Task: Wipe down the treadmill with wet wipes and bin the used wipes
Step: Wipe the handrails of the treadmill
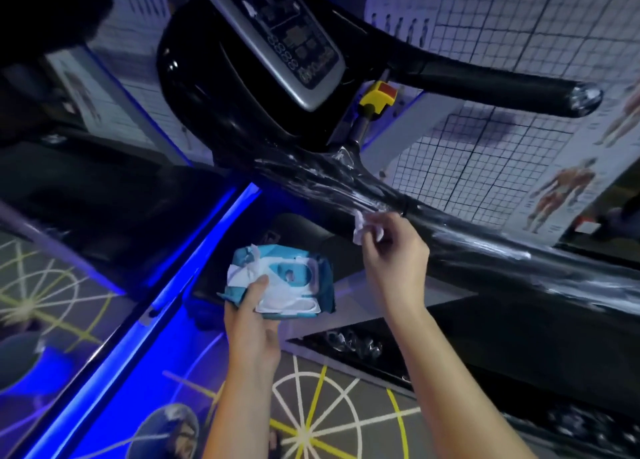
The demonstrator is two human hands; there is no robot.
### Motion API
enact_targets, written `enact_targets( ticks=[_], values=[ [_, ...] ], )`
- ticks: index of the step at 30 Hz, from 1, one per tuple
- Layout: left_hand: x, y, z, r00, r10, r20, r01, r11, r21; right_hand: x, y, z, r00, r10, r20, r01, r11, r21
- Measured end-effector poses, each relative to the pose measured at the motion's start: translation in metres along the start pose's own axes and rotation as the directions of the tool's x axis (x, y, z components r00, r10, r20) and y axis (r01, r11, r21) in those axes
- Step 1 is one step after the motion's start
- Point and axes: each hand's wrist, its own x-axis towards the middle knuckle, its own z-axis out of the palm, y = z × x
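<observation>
Left hand (251, 323): grips the wet-wipe pack (304, 295) from below, with the thumb pressed on its top face. The pack is teal and white, its lid flap is open, and white sheet material lies across the top beside the thumb. The pack is held in the air above the floor (329, 420), below the treadmill's lower handrail (485, 247)

Right hand (394, 254): fingers curled, pinching a crumpled white wipe (360, 228) between thumb and fingertips. The wipe sits at the near edge of the lower handrail; contact with the rail cannot be confirmed

Treadmill: black. The lower handrail is wrapped in creased clear film and runs from the console base toward the right edge of the view. The console (287, 32) carries a grey button panel. A yellow and red stop switch (377, 98) sits just beside the console's lower right edge

Surroundings: a blue light strip (194, 250) runs diagonally, left of the pack. Grid charts and anatomy posters (485, 167) cover the wall behind the handrails
</observation>
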Motion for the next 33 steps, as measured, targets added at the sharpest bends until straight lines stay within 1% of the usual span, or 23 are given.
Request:
enact_targets(
  ticks=[5,10,12,14,16,18,21,23,25,26,27,28,31,33],
  values=[
    [0.012,0.013,-0.003,0.998,-0.041,0.049,0.038,0.998,0.055,-0.014,0.003,0.012,0.992,0.091,-0.085,-0.088,0.995,0.038],
    [0.053,0.055,0.008,0.969,-0.12,0.215,0.088,0.984,0.154,-0.016,-0.022,0.041,0.982,0.145,-0.121,-0.129,0.983,0.133],
    [0.068,0.072,0.008,0.948,-0.141,0.287,0.093,0.98,0.176,-0.014,-0.036,0.06,0.979,0.103,-0.177,-0.082,0.989,0.119],
    [0.084,0.086,0.006,0.929,-0.159,0.335,0.094,0.975,0.203,-0.008,-0.05,0.083,0.972,0.022,-0.235,-0.017,1.0,0.025],
    [0.1,0.099,0.005,0.922,-0.185,0.34,0.105,0.965,0.24,-0.003,-0.06,0.105,0.967,-0.047,-0.252,0.035,0.998,-0.051],
    [0.112,0.11,0.003,0.916,-0.213,0.339,0.121,0.954,0.274,-0.001,-0.056,0.117,0.949,-0.077,-0.305,0.048,0.994,-0.102],
    [0.121,0.121,0.0,0.902,-0.26,0.345,0.153,0.939,0.308,-0.004,-0.032,0.111,0.894,-0.049,-0.446,-0.051,0.976,-0.21],
    [0.125,0.126,-0.002,0.884,-0.31,0.351,0.19,0.922,0.338,-0.012,-0.02,0.102,0.863,-0.03,-0.505,-0.134,0.949,-0.285],
    [0.129,0.127,-0.003,0.877,-0.336,0.343,0.2,0.905,0.375,-0.017,-0.016,0.098,0.835,0.067,-0.546,-0.24,0.937,-0.252],
    [0.131,0.127,-0.003,0.88,-0.341,0.331,0.203,0.899,0.387,-0.018,-0.018,0.098,0.818,0.104,-0.565,-0.271,0.937,-0.219],
    [0.133,0.127,-0.003,0.886,-0.342,0.314,0.205,0.895,0.397,-0.02,-0.023,0.102,0.806,0.112,-0.581,-0.269,0.944,-0.191],
    [0.134,0.127,-0.003,0.892,-0.337,0.302,0.201,0.893,0.403,-0.021,-0.03,0.108,0.806,0.091,-0.584,-0.237,0.955,-0.179],
    [0.138,0.128,-0.003,0.904,-0.304,0.301,0.154,0.887,0.436,-0.02,-0.059,0.14,0.865,-0.027,-0.501,-0.076,0.98,-0.183],
    [0.141,0.132,-0.003,0.897,-0.318,0.306,0.156,0.878,0.453,-0.013,-0.073,0.159,0.887,-0.102,-0.451,0.024,0.984,-0.176]
  ],
)
